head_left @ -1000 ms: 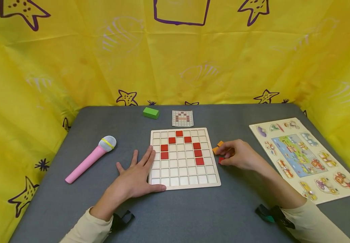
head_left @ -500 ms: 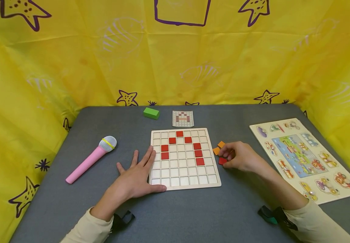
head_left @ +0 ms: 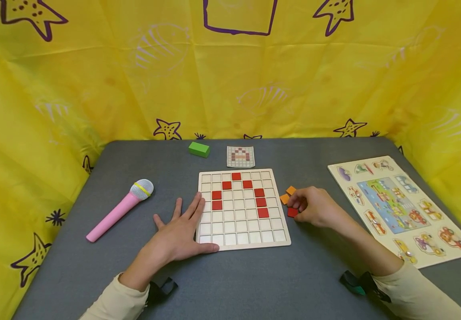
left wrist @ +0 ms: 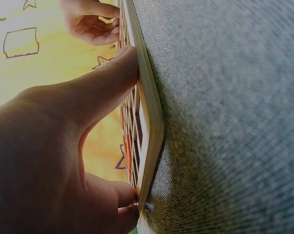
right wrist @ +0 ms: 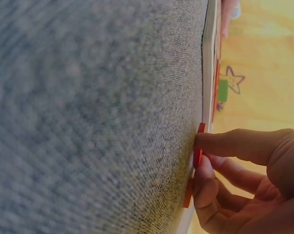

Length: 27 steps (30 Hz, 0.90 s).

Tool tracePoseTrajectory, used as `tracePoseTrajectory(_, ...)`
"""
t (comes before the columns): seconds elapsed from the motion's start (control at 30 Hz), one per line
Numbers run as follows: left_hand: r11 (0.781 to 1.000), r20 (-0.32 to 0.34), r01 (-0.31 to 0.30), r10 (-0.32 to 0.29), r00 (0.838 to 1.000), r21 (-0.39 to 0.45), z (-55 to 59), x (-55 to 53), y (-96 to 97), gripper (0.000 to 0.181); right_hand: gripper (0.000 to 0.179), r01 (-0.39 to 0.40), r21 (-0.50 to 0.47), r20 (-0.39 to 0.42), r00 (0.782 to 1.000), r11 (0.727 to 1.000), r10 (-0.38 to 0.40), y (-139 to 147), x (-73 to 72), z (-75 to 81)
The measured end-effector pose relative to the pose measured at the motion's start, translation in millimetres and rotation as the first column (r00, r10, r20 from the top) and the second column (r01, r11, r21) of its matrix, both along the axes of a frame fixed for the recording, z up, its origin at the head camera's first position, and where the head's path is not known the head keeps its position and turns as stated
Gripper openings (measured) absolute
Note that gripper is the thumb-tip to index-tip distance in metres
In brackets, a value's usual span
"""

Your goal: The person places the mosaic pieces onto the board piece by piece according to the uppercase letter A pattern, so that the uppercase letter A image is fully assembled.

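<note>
A wooden grid board lies on the grey table, with several red square tiles set in its cells in an arch. My left hand rests spread along the board's left side, its thumb on the near edge and its fingertips on the left rim. Off the board's right side, my right hand pinches a red tile between thumb and index finger, low at the tabletop. Just beyond those fingertips lie orange tiles.
Behind the board are a small card printed with a grid pattern and a green block. A pink toy microphone lies at left. At right sits a wooden picture puzzle. A yellow curtain encloses the table's back and sides.
My right hand has shifted slightly right and toward me, showing more of the red tile and the orange tiles. The left hand and board have stayed in place.
</note>
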<state>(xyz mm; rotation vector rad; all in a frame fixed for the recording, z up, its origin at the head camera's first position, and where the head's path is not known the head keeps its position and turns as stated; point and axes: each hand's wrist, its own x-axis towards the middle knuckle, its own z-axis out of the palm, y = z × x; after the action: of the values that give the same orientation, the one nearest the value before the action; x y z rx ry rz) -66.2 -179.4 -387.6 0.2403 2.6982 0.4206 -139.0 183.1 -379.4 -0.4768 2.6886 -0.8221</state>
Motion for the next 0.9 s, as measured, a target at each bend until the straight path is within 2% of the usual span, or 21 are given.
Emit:
tracePoseTrajectory(0.43,1.0,0.01,-0.005,0.005,1.0,-0.008,0.2,-0.1,0.3,0.128,0.024,0.018,-0.01,0.007,1.0,1.0,-0.017,2,-1.1,2.3)
tracePoseTrajectory(0.9,1.0,0.013,-0.009,0.009,1.0,-0.013,1.1,-0.2,0.7,0.128,0.027,0.011,-0.014,-0.035,0.999,1.0,-0.012,-6,-2.4,10.4)
